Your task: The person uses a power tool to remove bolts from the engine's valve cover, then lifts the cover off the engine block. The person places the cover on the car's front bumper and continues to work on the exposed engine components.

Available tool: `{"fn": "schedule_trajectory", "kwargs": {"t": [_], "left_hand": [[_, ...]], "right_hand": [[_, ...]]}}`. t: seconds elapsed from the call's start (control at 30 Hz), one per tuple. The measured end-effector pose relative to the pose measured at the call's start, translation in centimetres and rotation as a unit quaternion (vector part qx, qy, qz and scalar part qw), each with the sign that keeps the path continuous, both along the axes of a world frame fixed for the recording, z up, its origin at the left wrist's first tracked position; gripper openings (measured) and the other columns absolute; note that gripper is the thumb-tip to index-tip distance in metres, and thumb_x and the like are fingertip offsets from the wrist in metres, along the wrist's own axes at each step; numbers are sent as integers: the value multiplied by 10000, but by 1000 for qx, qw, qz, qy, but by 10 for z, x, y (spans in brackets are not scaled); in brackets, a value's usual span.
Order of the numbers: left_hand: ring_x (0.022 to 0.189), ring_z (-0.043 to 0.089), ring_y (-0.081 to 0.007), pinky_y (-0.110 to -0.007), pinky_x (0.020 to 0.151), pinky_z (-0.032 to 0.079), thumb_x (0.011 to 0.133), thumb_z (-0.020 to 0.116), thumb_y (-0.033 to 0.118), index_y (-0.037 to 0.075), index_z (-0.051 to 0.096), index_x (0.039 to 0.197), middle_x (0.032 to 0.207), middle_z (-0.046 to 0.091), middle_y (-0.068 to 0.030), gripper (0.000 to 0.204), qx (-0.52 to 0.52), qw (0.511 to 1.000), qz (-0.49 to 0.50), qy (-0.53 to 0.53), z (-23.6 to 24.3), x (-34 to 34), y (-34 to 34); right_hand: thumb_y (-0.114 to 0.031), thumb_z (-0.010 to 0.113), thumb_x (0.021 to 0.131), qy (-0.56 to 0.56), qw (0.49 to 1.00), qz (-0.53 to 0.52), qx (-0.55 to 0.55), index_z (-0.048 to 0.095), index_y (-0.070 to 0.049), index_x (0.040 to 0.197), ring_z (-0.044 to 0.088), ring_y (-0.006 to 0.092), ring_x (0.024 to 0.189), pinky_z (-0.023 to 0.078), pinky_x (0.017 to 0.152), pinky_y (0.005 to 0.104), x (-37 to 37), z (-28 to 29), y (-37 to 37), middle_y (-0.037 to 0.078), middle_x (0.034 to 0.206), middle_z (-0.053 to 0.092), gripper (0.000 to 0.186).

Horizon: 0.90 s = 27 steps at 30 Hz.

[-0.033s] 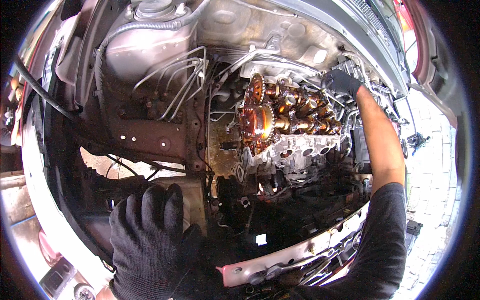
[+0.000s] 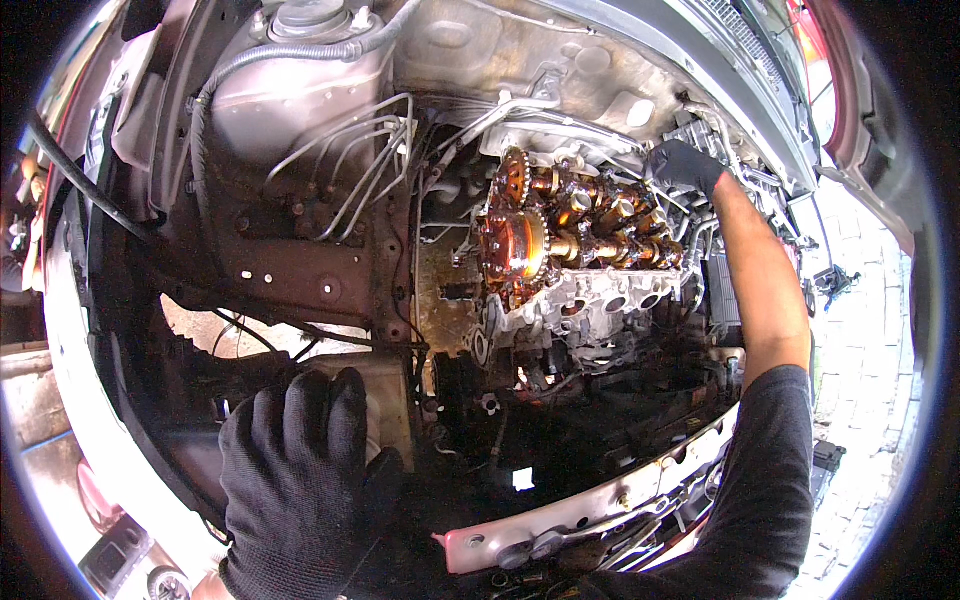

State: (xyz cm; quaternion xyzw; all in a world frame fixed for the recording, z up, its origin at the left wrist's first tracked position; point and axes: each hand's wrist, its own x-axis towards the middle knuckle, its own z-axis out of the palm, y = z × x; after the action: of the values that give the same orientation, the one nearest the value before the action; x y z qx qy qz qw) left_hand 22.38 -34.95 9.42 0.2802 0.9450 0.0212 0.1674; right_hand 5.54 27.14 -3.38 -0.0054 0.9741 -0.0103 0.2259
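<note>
My left hand, in a black knit glove, rests palm down at the near left of the engine bay. Its fingers lie side by side, stretched forward and apart from the thumb, with nothing visible in them. My right hand, also black-gloved, reaches to the far right corner of the opened engine. There its fingers curl down beside the cylinder head, and what they hold, if anything, is hidden. Oily brown camshafts lie exposed on the head, with a toothed timing gear at their left end.
Bent metal pipes rise left of the engine, below the strut tower. A pale front crossmember runs along the near side. A ribbed hose crosses the far left. Paving shows beyond the car at right.
</note>
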Motion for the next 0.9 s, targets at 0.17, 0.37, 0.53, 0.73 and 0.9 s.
{"fn": "schedule_trajectory", "kwargs": {"t": [0.17, 0.37, 0.53, 0.73, 0.9], "left_hand": [[1307, 432, -464, -618, 1132, 290, 849, 650, 453, 53, 457, 1448, 1428, 458, -245, 746, -54, 996, -24, 70, -9, 11, -7], [1318, 422, -460, -610, 1143, 277, 835, 646, 407, 47, 442, 1459, 1444, 448, -236, 749, -23, 999, -13, 36, -3, 3, -2], [1318, 421, -461, -606, 1141, 280, 846, 633, 390, 47, 438, 1463, 1452, 443, -237, 732, -55, 995, -53, 71, -11, 2, -5], [1310, 420, -482, -612, 1124, 297, 843, 647, 426, 46, 438, 1460, 1423, 450, -268, 755, -65, 993, -38, 88, -13, 11, -6], [1294, 431, -476, -608, 1108, 314, 834, 662, 440, 44, 461, 1432, 1410, 459, -259, 744, -41, 995, -22, 85, -11, 9, -4]], "right_hand": [[-538, 496, 993, -29, 976, -204, 69, 738, 6, 879, 717, 312, 807, 535, 795, 441, -9, 2, -28, 224, 861, 725, 606], [-375, 626, 928, -22, 996, 48, 70, 751, -38, 1022, 716, 302, 898, 537, 829, 435, -21, -1, 3, 167, 1008, 749, 372], [-356, 671, 907, 14, 997, 77, 25, 740, -24, 1037, 703, 288, 913, 544, 850, 394, -11, -9, 64, 170, 1064, 744, 363], [-371, 568, 956, -46, 990, -27, 127, 739, -15, 1034, 712, 334, 948, 536, 865, 437, -15, 17, -28, 204, 1057, 734, 403], [-307, 628, 899, -47, 997, -25, -53, 729, -33, 1107, 715, 323, 923, 545, 845, 414, -11, 15, -27, 210, 1045, 735, 359]]}}
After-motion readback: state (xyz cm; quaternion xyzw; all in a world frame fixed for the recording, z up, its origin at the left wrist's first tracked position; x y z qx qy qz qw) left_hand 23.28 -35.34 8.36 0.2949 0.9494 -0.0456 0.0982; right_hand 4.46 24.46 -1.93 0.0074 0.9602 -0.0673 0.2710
